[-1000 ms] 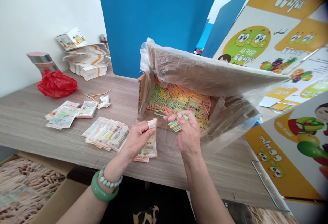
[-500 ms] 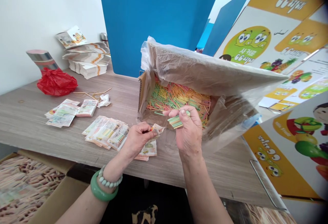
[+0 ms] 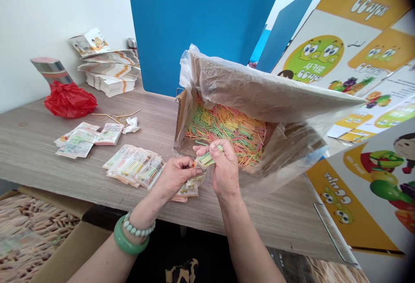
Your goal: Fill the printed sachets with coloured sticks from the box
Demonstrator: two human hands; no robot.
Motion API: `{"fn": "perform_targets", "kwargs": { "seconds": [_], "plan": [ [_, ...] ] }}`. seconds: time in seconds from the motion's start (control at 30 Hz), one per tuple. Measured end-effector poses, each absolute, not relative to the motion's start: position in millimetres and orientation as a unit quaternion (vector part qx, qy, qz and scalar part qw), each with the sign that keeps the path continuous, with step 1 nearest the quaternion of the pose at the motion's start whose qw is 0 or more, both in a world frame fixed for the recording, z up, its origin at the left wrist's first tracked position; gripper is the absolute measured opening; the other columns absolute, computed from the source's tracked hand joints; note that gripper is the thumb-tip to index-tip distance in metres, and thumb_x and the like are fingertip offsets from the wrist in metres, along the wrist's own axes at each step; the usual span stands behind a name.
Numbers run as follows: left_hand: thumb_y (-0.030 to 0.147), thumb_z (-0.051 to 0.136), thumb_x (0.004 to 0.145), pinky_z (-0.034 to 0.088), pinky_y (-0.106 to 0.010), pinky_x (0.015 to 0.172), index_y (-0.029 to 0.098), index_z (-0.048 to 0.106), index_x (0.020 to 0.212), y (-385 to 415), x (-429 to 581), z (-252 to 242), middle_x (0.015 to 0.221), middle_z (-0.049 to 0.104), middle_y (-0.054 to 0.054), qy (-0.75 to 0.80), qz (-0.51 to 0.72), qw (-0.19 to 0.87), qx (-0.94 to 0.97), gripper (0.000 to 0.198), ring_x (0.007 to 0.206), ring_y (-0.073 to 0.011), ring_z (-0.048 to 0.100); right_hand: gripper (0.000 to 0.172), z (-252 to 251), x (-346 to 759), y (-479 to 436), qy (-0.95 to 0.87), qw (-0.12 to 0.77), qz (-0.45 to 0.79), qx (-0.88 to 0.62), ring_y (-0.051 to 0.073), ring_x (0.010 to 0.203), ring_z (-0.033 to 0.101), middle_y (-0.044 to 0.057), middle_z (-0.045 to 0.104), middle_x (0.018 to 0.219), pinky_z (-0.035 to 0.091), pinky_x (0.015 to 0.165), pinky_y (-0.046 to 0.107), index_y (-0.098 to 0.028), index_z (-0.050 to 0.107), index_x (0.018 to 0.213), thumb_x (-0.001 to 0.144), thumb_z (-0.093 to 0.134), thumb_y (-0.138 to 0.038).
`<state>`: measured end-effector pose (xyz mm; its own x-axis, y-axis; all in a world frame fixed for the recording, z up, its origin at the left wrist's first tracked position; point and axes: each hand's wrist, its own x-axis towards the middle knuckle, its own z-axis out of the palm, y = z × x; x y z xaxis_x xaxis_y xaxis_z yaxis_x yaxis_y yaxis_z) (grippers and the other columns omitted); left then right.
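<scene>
My left hand (image 3: 181, 173), with a green bangle and a beaded bracelet on its wrist, is closed on a small printed plastic packet (image 3: 200, 171). In my right hand (image 3: 223, 166) is a bundle of thin green and yellow candy sticks (image 3: 209, 157). The bundle's lower end meets the mouth of the packet; how far inside it reaches I cannot tell. Under my hands lies a short stack of printed packets (image 3: 181, 197). A fanned row of packets with coloured sticks in them (image 3: 136, 166) lies to the left of my left hand.
Behind my hands stands a plastic-lined carton (image 3: 227, 75) of loose coloured sticks (image 3: 227, 127). More packets (image 3: 79, 141), a crumpled tissue (image 3: 131, 125), a red plastic bag (image 3: 69, 100) and flattened cartons (image 3: 110, 75) are on the left. Printed boxes (image 3: 353, 196) rise at the right.
My right hand has moved left and down with the bundle of sticks, bringing it to the packet's mouth. My left hand stays nearly where it was, still gripping the packet.
</scene>
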<state>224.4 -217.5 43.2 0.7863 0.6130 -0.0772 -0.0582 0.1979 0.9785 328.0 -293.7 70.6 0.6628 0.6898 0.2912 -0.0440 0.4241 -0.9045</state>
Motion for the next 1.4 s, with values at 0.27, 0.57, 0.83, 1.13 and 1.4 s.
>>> {"fn": "perform_targets", "kwargs": {
  "seconds": [0.27, 0.57, 0.83, 1.13, 1.4],
  "plan": [
    [0.042, 0.078, 0.071, 0.039, -0.027, 0.065, 0.013, 0.073, 0.074, -208.6, 244.2, 47.8, 0.07, 0.062, -0.001, 0.164, 0.219, 0.739, 0.615, 0.03, 0.067, -0.0129, 0.052, 0.019, 73.4, 355.8, -295.1, -0.415, 0.666, 0.321, -0.531, 0.019, 0.1, 0.068, 0.004, 0.075, 0.1, 0.05, 0.091, 0.036, -0.023, 0.057, 0.082, 0.089, 0.061, -0.041],
    [0.052, 0.085, 0.059, 0.045, -0.029, 0.075, 0.013, 0.076, 0.085, -172.0, 350.3, 57.8, 0.082, 0.071, -0.006, 0.129, 0.237, 0.792, 0.547, 0.047, 0.076, -0.0164, 0.06, 0.036, 75.9, 463.7, -275.9, -0.467, 0.606, 0.162, -0.624, 0.022, 0.118, 0.058, 0.007, 0.067, 0.124, 0.04, 0.104, 0.038, -0.025, 0.066, 0.107, 0.087, 0.056, -0.052],
    [0.041, 0.089, 0.059, 0.05, -0.029, 0.068, 0.012, 0.075, 0.089, -175.4, 365.5, 53.7, 0.083, 0.074, -0.007, 0.109, 0.233, 0.843, 0.472, 0.044, 0.069, -0.016, 0.063, 0.019, 38.6, 461.3, -285.7, -0.324, 0.702, 0.172, -0.611, 0.015, 0.069, 0.052, -0.002, 0.059, 0.07, 0.041, 0.071, 0.027, -0.019, 0.061, 0.07, 0.067, 0.066, -0.038],
    [0.04, 0.084, 0.064, 0.047, -0.029, 0.075, 0.014, 0.078, 0.081, -197.9, 302.3, 61.0, 0.083, 0.07, -0.006, 0.135, 0.252, 0.808, 0.515, 0.032, 0.076, -0.0162, 0.06, 0.017, 41.2, 406.5, -301.9, -0.392, 0.64, 0.219, -0.623, 0.014, 0.068, 0.048, -0.004, 0.055, 0.067, 0.038, 0.067, 0.026, -0.02, 0.059, 0.068, 0.07, 0.068, -0.034],
    [0.038, 0.069, 0.081, 0.046, -0.027, 0.077, 0.019, 0.079, 0.077, -197.7, 192.9, 57.4, 0.102, 0.062, -0.005, 0.2, 0.271, 0.672, 0.66, 0.022, 0.086, -0.0147, 0.057, 0.023, 27.8, 322.4, -292.7, -0.454, 0.572, 0.352, -0.585, 0.018, 0.079, 0.06, 0.002, 0.068, 0.084, 0.046, 0.074, 0.03, -0.021, 0.069, 0.088, 0.081, 0.063, -0.042]
  ]
}}
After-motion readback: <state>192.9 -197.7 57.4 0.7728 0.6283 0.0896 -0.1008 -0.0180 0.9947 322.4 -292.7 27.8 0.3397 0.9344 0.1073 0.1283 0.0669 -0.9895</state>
